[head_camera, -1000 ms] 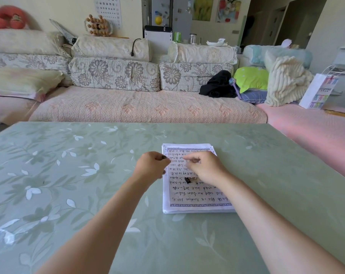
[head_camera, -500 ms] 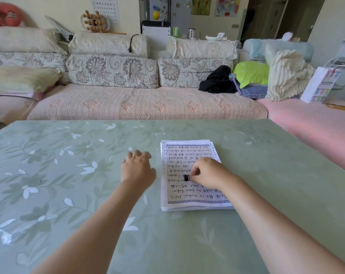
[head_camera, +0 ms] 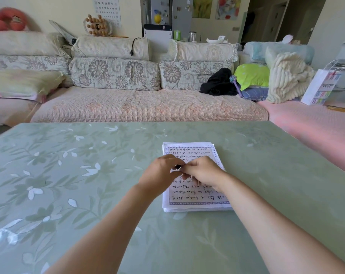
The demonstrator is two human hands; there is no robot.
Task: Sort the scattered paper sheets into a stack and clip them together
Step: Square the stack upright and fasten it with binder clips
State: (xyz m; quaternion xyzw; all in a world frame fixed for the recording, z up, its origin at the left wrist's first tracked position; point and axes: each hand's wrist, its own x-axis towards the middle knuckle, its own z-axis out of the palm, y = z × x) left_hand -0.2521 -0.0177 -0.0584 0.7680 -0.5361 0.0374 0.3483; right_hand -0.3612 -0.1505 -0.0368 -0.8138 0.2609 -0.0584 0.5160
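Left fingers [head_camera: 172, 162] curled, tips closed on a small black clip [head_camera: 178, 166] from its left. Right fingers [head_camera: 188, 169] bent and pinching the same clip from its right. Only a dark sliver of the clip shows between the fingertips; its shape and whether its mouth is open can't be made out.

Left hand [head_camera: 159, 176] and right hand [head_camera: 204, 173] meet knuckle to knuckle over the left half of the paper stack [head_camera: 199, 198]. Can't tell if the clip touches the sheets or sits just above them.

Stack lies flat on the desk [head_camera: 88, 175], edges roughly squared, a few lower sheets peeking out at the near edge. Top sheet is handwritten inside a patterned border; its middle lines are hidden by the hands. Script too small to read.

Both forearms run out of frame at the bottom. Desk has a pale green leaf-print cover.

Beyond the desk: floral sofa [head_camera: 147, 105], a black garment [head_camera: 219, 82], a lime-green pillow [head_camera: 252, 76], and a white paper bag [head_camera: 321, 88] at far right.
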